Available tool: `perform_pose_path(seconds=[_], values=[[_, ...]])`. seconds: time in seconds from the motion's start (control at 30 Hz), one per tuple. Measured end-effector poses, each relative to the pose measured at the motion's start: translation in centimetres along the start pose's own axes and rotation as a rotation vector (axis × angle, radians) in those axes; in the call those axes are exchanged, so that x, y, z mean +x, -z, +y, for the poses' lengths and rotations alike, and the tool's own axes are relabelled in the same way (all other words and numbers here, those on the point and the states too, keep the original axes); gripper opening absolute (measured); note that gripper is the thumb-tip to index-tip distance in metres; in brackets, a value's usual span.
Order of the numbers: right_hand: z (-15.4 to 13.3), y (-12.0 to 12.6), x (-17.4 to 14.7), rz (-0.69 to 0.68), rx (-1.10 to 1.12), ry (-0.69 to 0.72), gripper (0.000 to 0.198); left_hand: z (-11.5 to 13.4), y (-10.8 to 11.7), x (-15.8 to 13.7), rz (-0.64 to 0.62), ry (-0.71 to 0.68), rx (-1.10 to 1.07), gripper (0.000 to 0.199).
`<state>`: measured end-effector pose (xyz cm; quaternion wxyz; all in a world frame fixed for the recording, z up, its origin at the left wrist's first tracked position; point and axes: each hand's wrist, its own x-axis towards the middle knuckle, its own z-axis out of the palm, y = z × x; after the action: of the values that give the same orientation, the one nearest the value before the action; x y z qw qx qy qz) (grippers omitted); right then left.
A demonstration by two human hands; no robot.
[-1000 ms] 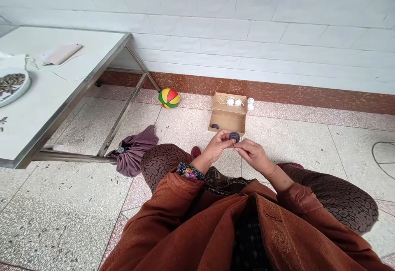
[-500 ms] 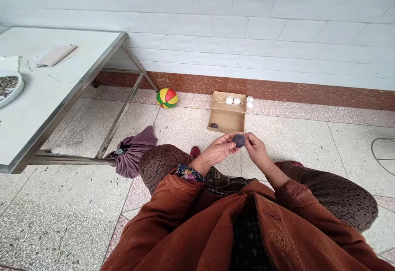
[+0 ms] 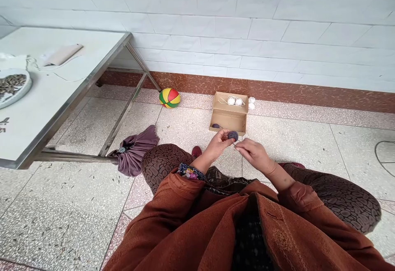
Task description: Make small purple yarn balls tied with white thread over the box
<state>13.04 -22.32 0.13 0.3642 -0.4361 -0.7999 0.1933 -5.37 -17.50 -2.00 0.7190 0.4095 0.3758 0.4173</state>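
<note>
A small ball of dark grey-purple yarn (image 3: 233, 135) is gripped in the fingers of my left hand (image 3: 218, 144). My right hand (image 3: 253, 152) is just to the right of it, its thumb and forefinger pinched on a strand of the yarn close to the ball's lower side. Beyond my hands an open cardboard box (image 3: 230, 119) lies on the floor. A second dark yarn ball (image 3: 216, 126) sits in the box's left front corner, and a thin strand runs from it toward my hands. Two white yarn balls (image 3: 234, 101) rest on the box's lid part.
More white balls (image 3: 252, 103) lie on the floor right of the box. A multicoloured ball (image 3: 169, 98) is by the wall. At left stands a metal-framed table (image 3: 70, 94) with a dish (image 3: 26, 88) on it; a purple cloth bundle (image 3: 135, 151) lies by its leg.
The yarn ball and my left hand have shifted slightly left. My right hand has moved from the ball's upper right side down to its lower right, drawing a strand there.
</note>
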Motion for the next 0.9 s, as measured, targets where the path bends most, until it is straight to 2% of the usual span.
perform_pose_path(seconds=[0.13, 0.2, 0.3, 0.43, 0.53, 0.63, 0.77, 0.9], values=[[1.4, 1.1, 1.3, 0.214, 0.001, -0.159, 0.020, 0.0, -0.2, -0.4, -0.166, 0.076, 0.005, 0.043], [2.4, 0.9, 1.3, 0.259, 0.023, -0.253, 0.021, 0.2, -0.3, -0.6, -0.234, 0.116, -0.052, 0.044], [3.3, -0.2, 0.4, 0.238, 0.089, -0.369, 0.025, 0.5, -0.5, -1.0, -0.305, 0.154, -0.178, 0.050], [3.6, -2.4, -1.5, 0.155, 0.132, -0.409, 0.027, 0.6, -0.7, -1.2, -0.310, 0.189, -0.344, 0.055], [3.5, -3.6, -2.4, 0.080, 0.093, -0.348, 0.026, 0.6, -0.8, -1.2, -0.256, 0.198, -0.432, 0.047], [3.2, -3.7, -2.8, -0.029, 0.000, -0.210, 0.026, 0.8, -0.7, -1.0, -0.187, 0.166, -0.466, 0.042], [2.2, -2.5, -2.5, -0.143, -0.086, -0.042, 0.025, 0.9, -0.4, -0.8, -0.099, 0.139, -0.430, 0.043], [0.8, -0.6, -1.5, -0.117, -0.079, 0.046, 0.024, 0.5, -0.3, -0.5, -0.035, 0.118, -0.311, 0.041]])
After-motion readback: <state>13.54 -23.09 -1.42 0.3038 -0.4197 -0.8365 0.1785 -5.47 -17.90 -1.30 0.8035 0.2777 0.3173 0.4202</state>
